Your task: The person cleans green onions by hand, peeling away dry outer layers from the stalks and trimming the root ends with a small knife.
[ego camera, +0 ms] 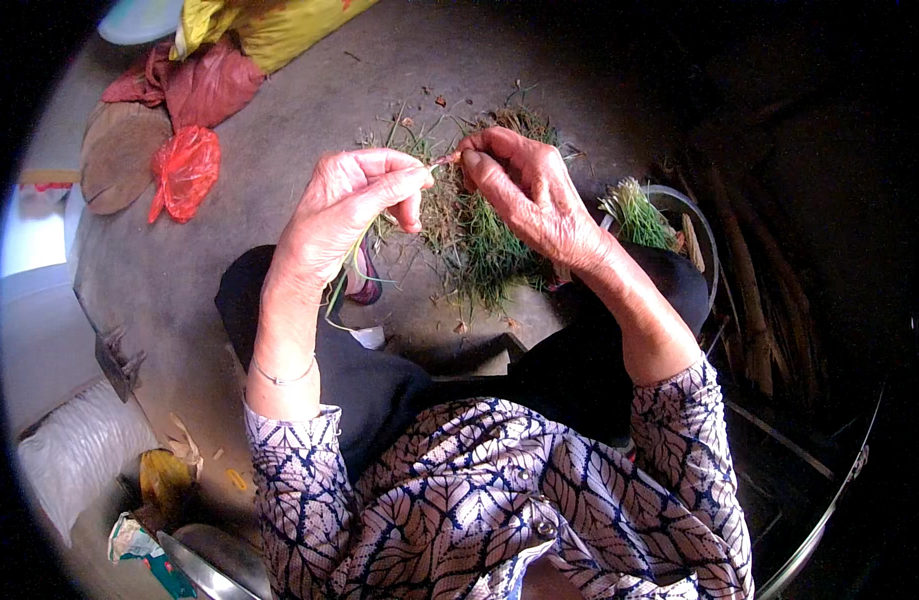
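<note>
Between thumb and fingers, my left hand (pixel 354 202) holds a thin spring onion (pixel 339 289) whose green leaves trail down past the wrist. Its pale, reddish root end sticks out toward my right hand (pixel 531 187), which pinches the tip of it. Below the hands, a loose heap of green spring onions (pixel 493 244) lies on the floor, mixed with dry roots and trimmings. To the right, a bunch of spring onions (pixel 643 217) with white ends rests in a round container (pixel 711 240), partly behind my knee.
A red plastic bag (pixel 188 176), a round wooden board (pixel 122 157), a dark red sack (pixel 212 86) and a yellow sack (pixel 294 30) stand at upper left. A white sack (pixel 88 442) lies lower left. Wooden sticks (pixel 744 285) lean in shadow at right.
</note>
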### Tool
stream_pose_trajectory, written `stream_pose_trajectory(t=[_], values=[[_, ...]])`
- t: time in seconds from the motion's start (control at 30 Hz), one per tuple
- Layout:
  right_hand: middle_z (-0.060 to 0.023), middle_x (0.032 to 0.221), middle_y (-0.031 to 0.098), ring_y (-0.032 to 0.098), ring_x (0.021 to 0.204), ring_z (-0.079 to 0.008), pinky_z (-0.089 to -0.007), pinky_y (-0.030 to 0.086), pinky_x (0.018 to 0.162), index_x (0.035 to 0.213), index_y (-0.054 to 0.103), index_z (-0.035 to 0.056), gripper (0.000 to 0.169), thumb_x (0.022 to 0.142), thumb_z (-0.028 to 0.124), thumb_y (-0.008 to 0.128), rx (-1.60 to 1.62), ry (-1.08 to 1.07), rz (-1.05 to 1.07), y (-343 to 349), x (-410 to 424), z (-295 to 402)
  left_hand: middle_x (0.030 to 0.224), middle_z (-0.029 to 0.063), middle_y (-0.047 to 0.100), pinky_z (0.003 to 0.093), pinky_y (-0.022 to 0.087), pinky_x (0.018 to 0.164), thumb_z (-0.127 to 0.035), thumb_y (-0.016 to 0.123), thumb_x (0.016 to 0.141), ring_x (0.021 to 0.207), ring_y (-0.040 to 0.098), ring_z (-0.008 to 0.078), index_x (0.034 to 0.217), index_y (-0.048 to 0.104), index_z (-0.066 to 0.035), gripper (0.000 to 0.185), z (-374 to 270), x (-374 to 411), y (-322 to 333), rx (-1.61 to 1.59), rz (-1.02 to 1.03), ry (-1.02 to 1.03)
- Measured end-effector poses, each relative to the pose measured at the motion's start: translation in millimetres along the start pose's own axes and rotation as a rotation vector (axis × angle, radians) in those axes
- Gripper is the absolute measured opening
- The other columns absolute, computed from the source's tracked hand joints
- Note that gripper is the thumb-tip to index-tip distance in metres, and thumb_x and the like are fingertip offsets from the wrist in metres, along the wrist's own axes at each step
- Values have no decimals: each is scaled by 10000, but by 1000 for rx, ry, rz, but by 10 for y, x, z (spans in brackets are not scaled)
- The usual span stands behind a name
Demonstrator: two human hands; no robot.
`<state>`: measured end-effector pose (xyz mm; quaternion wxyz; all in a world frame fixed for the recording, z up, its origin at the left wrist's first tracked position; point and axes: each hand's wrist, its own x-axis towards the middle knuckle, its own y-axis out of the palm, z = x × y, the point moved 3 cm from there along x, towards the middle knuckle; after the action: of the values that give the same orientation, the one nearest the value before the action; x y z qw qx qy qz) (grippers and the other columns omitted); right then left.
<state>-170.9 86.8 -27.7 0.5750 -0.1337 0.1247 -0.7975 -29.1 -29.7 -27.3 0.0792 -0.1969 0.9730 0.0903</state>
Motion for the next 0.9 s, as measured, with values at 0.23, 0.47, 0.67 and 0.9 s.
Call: stream_pose_trajectory(t=[0.23,0.47,0.67,0.9], values=[[-135,1127,537,526,1026,-212,-338,444,832,1045,606,33,283,829,212,646,-292,-479,-44,-135,84,154,667,18,591,210,449,587,-148,568,894,614,548,82,921,622,20,179,-2,-4,39,109,-26,56],[-47,769,628,572,766,-132,-295,462,723,838,639,10,213,833,222,649,53,-223,24,-31,65,23,721,40,626,225,460,617,-130,582,886,662,573,92,970,631,22,180,23,-4,48,117,12,93],[-18,774,625,525,758,-70,-257,445,709,851,621,0,252,882,249,600,263,31,18,39,46,-68,759,47,631,247,492,693,-132,593,884,707,591,111,982,621,37,198,0,-28,78,36,11,62],[-1,795,620,530,741,-71,-238,447,717,868,613,-3,254,897,248,588,569,107,-89,22,98,-174,765,72,650,233,504,643,-117,607,870,673,617,115,936,608,6,140,5,-23,91,2,-41,24]])
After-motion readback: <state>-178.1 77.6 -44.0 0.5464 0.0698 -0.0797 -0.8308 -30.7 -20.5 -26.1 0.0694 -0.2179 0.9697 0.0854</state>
